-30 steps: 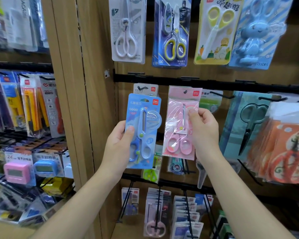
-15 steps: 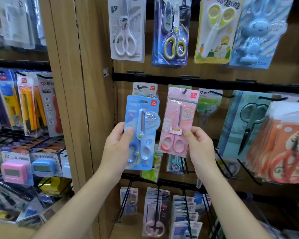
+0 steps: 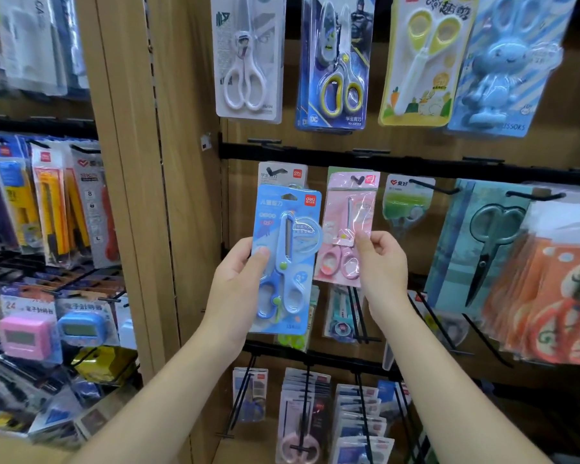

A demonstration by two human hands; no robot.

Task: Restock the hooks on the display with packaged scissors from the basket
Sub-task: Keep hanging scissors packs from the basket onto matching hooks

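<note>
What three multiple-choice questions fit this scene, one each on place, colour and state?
1. Where is the blue pack relative to the pink pack?
A) left of it
B) right of it
C) behind it

2. What colour are the scissors handles in the pack that the right hand holds?
A) pink
B) black
C) yellow

3. What is the left hand doing?
A) hanging empty
B) gripping the blue pack
C) pressing a shelf

Answers:
1 A: the blue pack is held up to the left of the pink one.
2 A: pink loops show through the wrapper.
3 B: its thumb lies across the pack's front.
</note>
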